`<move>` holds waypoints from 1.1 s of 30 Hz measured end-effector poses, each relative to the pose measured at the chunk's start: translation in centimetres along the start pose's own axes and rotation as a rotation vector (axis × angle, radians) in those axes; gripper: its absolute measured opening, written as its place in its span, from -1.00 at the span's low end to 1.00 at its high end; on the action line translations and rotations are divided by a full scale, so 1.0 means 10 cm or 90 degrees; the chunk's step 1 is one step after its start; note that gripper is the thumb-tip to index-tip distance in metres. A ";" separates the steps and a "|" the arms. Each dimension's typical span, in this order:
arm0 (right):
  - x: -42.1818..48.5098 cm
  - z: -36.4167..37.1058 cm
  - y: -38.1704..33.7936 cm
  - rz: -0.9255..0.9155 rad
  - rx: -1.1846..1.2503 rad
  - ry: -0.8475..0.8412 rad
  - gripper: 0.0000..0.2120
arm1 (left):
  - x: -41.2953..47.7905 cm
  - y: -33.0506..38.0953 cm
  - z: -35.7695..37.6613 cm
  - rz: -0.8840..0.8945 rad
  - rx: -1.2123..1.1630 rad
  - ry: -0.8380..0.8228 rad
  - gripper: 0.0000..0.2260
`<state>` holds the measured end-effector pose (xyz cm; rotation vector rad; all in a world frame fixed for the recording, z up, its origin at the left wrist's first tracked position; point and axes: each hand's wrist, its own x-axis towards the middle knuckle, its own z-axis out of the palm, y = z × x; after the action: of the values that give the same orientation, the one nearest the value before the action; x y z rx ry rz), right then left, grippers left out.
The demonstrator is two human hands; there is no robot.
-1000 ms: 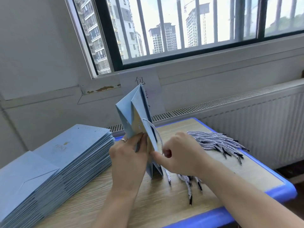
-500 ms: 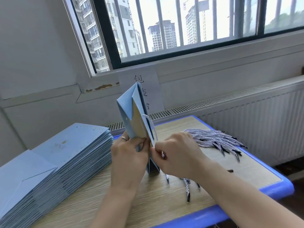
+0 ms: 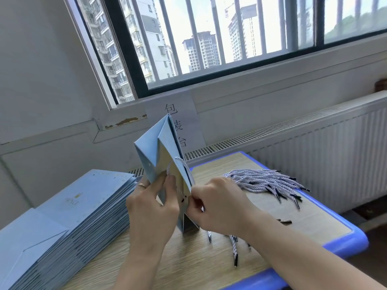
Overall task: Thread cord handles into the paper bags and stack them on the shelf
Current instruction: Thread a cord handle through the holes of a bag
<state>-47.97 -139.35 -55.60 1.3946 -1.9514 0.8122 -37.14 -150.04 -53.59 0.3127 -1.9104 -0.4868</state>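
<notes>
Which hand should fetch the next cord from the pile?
Right. The right hand, pinching a cord, sits beside the cord pile; the left hand grips the bag, on the pile's far side.

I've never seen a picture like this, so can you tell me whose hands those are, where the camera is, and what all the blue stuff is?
There is no machine here. These are a person's two hands, and the camera sits on that person's head looking down, so you see what they see. The left hand holds a blue paper bag that stands on the wooden table. The right hand pinches a striped cord at the bag's edge. The cord loops across the bag to make a handle. On the left lies a stack of flat bags. On the right lies a bundle of cords, with a few loose cords near the front edge. Behind is a barred window.
</notes>
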 end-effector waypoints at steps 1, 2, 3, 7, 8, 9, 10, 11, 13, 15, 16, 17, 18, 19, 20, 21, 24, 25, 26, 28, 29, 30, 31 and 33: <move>0.00 -0.01 -0.01 -0.003 0.003 0.005 -0.74 | 0.03 0.01 0.01 0.001 0.003 0.016 -0.86; 0.01 -0.02 -0.02 -0.006 0.007 0.006 -0.74 | 0.05 0.02 0.02 0.012 0.007 0.029 -0.86; 0.00 -0.02 -0.02 -0.007 0.010 0.005 -0.74 | 0.07 0.05 0.04 0.022 0.013 0.038 -0.89; 0.00 -0.02 -0.02 -0.005 0.020 -0.008 -0.76 | 0.10 0.04 0.10 0.045 0.036 0.029 -0.87; 0.00 -0.02 -0.02 -0.005 0.023 -0.009 -0.76 | 0.10 0.02 0.12 0.043 0.052 0.014 -0.82; 0.01 -0.03 -0.02 -0.006 0.025 -0.007 -0.76 | 0.10 0.00 0.13 0.046 0.073 -0.001 -0.76; 0.01 -0.03 -0.02 -0.007 0.026 -0.006 -0.75 | 0.10 -0.01 0.13 0.053 0.089 -0.012 -0.74; 0.01 -0.03 -0.01 -0.007 0.029 -0.007 -0.75 | 0.10 -0.01 0.13 0.061 0.100 -0.017 -0.73; 0.01 -0.03 -0.02 -0.008 0.036 -0.012 -0.74 | 0.12 0.00 0.10 0.084 0.112 -0.032 -0.74; 0.02 -0.02 -0.01 -0.005 0.041 -0.018 -0.74 | 0.10 0.04 0.06 0.097 0.134 -0.077 -0.74; 0.02 -0.01 -0.01 -0.003 0.043 -0.020 -0.74 | 0.08 0.06 0.03 0.118 0.150 -0.083 -0.75; 0.02 -0.01 0.00 -0.002 0.045 -0.023 -0.74 | 0.06 0.05 0.01 0.109 0.125 -0.073 -0.76; 0.02 0.00 0.01 -0.002 0.046 -0.027 -0.74 | 0.04 0.05 0.00 0.088 0.094 -0.039 -0.80; 0.02 0.00 0.02 -0.005 0.045 -0.034 -0.74 | 0.01 0.05 -0.01 0.070 0.051 -0.011 -0.83; 0.02 0.01 0.02 -0.007 0.043 -0.042 -0.74 | -0.01 0.06 -0.02 0.056 0.027 0.008 -0.82; 0.02 0.01 0.02 -0.009 0.043 -0.047 -0.74 | -0.02 0.09 -0.02 0.053 0.030 0.014 -0.82; 0.03 0.00 0.02 -0.015 0.057 -0.040 -0.74 | 0.00 0.06 0.02 0.082 0.092 0.019 -0.87; 0.03 -0.01 0.01 -0.016 0.064 -0.037 -0.74 | 0.01 0.04 0.04 0.084 0.108 0.013 -0.85; 0.03 -0.01 0.01 -0.017 0.069 -0.035 -0.75 | 0.02 0.03 0.05 0.082 0.115 0.009 -0.85; 0.03 -0.01 0.02 -0.020 0.073 -0.033 -0.75 | 0.02 0.03 0.06 0.066 0.118 -0.004 -0.85; 0.03 0.00 0.03 -0.020 0.072 -0.031 -0.75 | 0.02 0.04 0.06 0.053 0.114 -0.013 -0.83; 0.03 0.00 0.03 -0.020 0.073 -0.030 -0.75 | 0.02 0.03 0.07 0.037 0.109 -0.026 -0.78; 0.03 0.01 0.04 -0.021 0.074 -0.029 -0.74 | 0.02 0.02 0.08 0.020 0.105 -0.044 -0.71; 0.02 0.00 0.05 -0.028 0.083 -0.029 -0.74 | 0.01 0.03 0.09 -0.014 0.124 -0.075 -0.53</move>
<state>-48.53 -139.35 -55.53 1.5394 -1.9247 0.9086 -38.03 -149.63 -53.61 0.4401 -2.0756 -0.3400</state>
